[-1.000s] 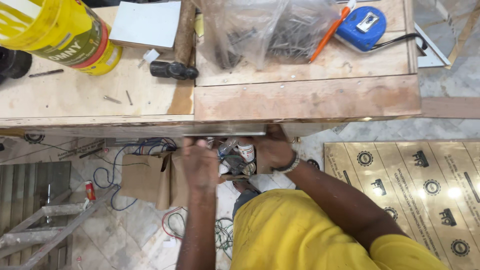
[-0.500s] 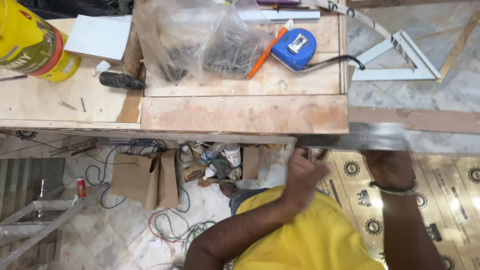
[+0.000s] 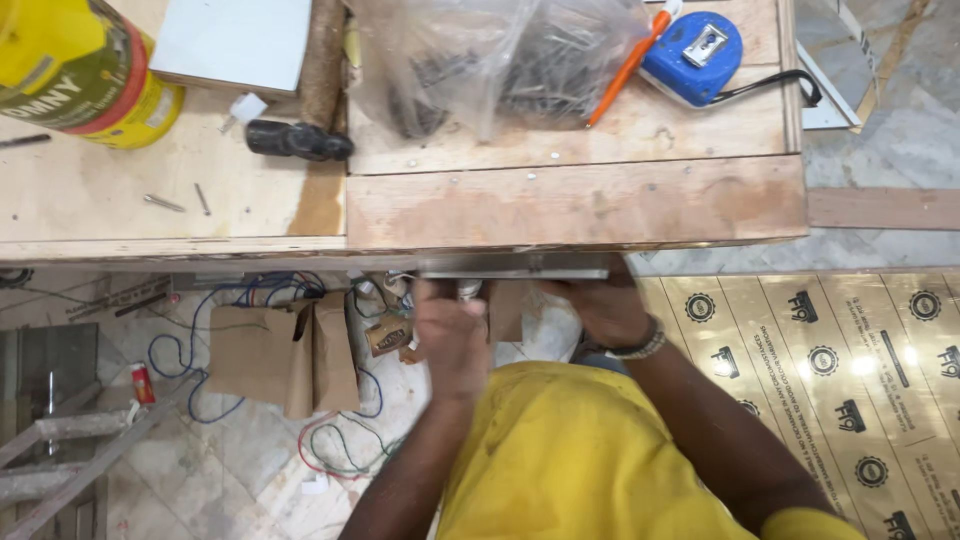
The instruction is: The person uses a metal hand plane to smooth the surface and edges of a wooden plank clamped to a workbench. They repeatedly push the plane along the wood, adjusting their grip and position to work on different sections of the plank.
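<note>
A flat grey metal strip [image 3: 515, 266] lies level just under the front edge of the wooden workbench [image 3: 575, 205]. My right hand [image 3: 600, 305], with a metal bracelet on the wrist, grips the strip's right end. My left hand [image 3: 450, 335] is closed just below the strip's left part, blurred; whether it touches the strip I cannot tell. My yellow shirt fills the lower middle of the view.
On the bench: a yellow bucket [image 3: 75, 70], a white board [image 3: 235, 45], a black handle [image 3: 295, 140], a clear bag of nails [image 3: 490, 60], an orange pencil [image 3: 630, 60], a blue tape measure [image 3: 690, 55]. Below lie brown paper bags [image 3: 280, 350], loose wires [image 3: 200, 320] and printed cardboard [image 3: 840, 370].
The view swung left again. My hands, spread wide along the strip half a second ago, are close together below the bench's front edge, holding the strip there.
</note>
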